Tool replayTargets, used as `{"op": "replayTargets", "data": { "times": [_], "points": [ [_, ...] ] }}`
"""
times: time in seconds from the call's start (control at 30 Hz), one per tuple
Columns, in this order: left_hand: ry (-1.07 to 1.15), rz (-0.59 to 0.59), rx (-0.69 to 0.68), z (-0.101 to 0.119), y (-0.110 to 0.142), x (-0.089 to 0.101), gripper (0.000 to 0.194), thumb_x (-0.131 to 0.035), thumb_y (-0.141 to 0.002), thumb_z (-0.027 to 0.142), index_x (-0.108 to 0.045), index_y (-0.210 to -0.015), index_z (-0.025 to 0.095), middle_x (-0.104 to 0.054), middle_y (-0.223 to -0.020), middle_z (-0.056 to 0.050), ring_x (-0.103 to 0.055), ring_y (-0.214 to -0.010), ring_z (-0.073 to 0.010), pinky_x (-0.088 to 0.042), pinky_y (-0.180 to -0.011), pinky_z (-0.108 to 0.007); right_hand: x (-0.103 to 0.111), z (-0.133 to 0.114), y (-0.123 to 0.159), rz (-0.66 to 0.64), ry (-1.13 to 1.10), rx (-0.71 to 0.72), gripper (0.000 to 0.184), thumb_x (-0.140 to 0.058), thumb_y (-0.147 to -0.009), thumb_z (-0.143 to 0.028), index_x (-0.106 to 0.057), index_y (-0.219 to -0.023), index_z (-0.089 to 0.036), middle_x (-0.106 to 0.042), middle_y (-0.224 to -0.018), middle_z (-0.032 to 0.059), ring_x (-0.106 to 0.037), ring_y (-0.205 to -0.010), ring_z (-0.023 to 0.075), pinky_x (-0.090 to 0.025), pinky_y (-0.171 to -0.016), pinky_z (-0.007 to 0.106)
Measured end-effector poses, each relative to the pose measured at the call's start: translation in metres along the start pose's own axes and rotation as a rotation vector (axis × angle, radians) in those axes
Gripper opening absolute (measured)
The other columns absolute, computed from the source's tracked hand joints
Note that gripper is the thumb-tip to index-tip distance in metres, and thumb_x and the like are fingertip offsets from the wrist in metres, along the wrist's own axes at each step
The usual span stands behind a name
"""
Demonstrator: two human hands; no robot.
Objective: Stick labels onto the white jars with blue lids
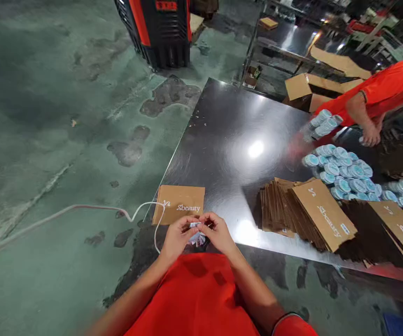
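Observation:
Close to my body, past the table's near edge, my left hand [181,233] and my right hand [217,232] meet with fingertips pinched. Between them is a small white printed piece [196,238] with bluish and pinkish marks, like a strip of labels; the fingers cover much of it. Just beyond the hands, a flat brown paper package [180,200] printed "Sbeauty" lies at the table corner. A white cord [96,206] runs in from the left, crosses over this package and bends down beside my left hand.
Stacks of brown printed packages [322,214] fan out on the shiny metal table [229,135]. Behind them sit many round blue-topped containers [348,170]. A co-worker in red [369,98] stands at the right. A black-and-orange machine [157,32] stands on the floor; an open carton [302,86] lies farther back.

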State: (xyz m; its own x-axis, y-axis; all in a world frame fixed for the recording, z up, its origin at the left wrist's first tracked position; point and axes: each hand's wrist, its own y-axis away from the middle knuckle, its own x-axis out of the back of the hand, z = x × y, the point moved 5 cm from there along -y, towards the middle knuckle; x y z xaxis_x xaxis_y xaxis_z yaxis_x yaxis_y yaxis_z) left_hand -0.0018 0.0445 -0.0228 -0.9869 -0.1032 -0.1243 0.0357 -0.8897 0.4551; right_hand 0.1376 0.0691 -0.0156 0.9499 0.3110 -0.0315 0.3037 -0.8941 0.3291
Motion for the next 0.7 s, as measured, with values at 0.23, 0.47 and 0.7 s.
{"op": "replayTargets", "data": {
  "times": [0.23, 0.47, 0.7],
  "points": [
    [-0.035, 0.055, 0.046, -0.010, -0.007, 0.018, 0.027, -0.073, -0.058, 0.038, -0.068, -0.076, 0.018, -0.074, -0.079, -0.006, -0.067, -0.076, -0.0208, -0.054, -0.074, -0.032, -0.015, 0.013, -0.008, 0.053, 0.104, -0.021, 0.026, -0.068, -0.080, -0.047, -0.064, -0.078, -0.022, -0.063, -0.074, 0.0000, -0.053, -0.067, 0.0158, -0.042, -0.063, 0.029],
    [-0.131, 0.034, 0.093, -0.012, -0.010, 0.019, 0.034, -0.069, -0.061, 0.051, -0.061, -0.064, 0.017, -0.062, -0.064, -0.001, -0.054, -0.061, -0.0151, -0.043, -0.060, -0.027, -0.012, 0.000, -0.011, 0.145, 0.265, 0.126, 0.019, -0.061, -0.085, -0.038, -0.066, -0.076, -0.022, -0.063, -0.075, 0.0015, -0.055, -0.069, 0.0167, -0.042, -0.064, 0.029],
    [-0.305, 0.003, 0.069, -0.020, -0.012, 0.018, 0.044, -0.060, -0.067, 0.058, -0.047, -0.050, 0.020, -0.038, -0.051, 0.004, -0.034, -0.054, -0.0112, -0.026, -0.053, -0.026, -0.007, 0.016, -0.015, 0.154, 0.215, 0.091, 0.018, -0.061, -0.083, -0.038, -0.063, -0.076, -0.022, -0.061, -0.074, 0.0001, -0.055, -0.068, 0.0156, -0.043, -0.063, 0.028]
  ]
}}
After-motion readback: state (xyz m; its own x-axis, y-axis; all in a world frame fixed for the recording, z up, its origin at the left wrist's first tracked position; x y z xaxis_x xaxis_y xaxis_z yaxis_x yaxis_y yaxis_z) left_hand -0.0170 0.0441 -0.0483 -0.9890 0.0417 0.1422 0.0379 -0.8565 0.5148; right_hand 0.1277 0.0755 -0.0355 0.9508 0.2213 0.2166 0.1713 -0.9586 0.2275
